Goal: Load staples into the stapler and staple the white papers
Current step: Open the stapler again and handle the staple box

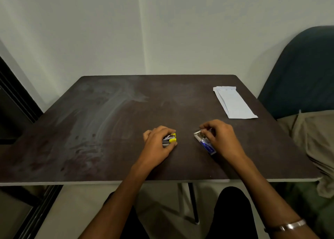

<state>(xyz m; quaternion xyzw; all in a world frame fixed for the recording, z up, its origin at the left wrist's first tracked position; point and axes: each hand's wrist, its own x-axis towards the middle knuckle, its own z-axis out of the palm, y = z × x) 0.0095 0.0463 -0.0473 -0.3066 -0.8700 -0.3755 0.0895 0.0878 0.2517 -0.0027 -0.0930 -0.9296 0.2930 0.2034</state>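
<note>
A small yellow and metal stapler [170, 138] lies on the dark table [108, 121], gripped by my left hand [159, 144]; its metal parts show between the fingers. To its right lies a blue and white staple box [206, 143] with its tray slid out at the far end. My right hand [218, 137] rests over that box, its fingertips pinching at the open tray; whether staples are between them I cannot tell. The folded white papers [234, 103] lie at the table's far right, apart from both hands.
A dark blue chair back [303, 70] stands past the table's right edge, with beige cloth [314, 139] heaped beside it. A white wall rises behind the table. A dark frame [16, 97] runs along the left.
</note>
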